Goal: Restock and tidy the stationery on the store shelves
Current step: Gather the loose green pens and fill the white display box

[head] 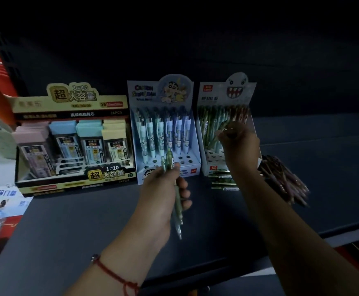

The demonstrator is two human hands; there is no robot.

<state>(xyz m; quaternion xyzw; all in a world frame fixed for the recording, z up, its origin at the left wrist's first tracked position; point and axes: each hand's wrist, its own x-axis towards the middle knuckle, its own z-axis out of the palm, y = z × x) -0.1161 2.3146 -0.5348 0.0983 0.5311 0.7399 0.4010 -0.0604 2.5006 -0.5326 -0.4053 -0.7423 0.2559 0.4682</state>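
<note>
Up close, left hand (163, 189) grips green pens (175, 195) near the blue pen box (165, 133) w/ right hand (236, 137) pinching a pen at the far-right ghost box (223, 124) on dark shelf (88, 227).

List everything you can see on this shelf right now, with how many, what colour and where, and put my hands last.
lead refill box: one, gold and black, shelf left, holding pastel-capped cases.
cartoon pen box: one, white and blue, shelf middle, rows of blue and teal pens, front holes empty.
ghost pen box: one, white with a toothy face, right of the cartoon pen box, green pens inside.
loose green pens: a few, lying on the shelf before the ghost pen box.
brown pen pile: one heap, count unclear, shelf right.
shelf: one, dark grey.
red string bracelet: one, left wrist.
left hand: holds green pens, count unclear.
right hand: grip closed at the ghost pen box, on a pen it seems.
</note>
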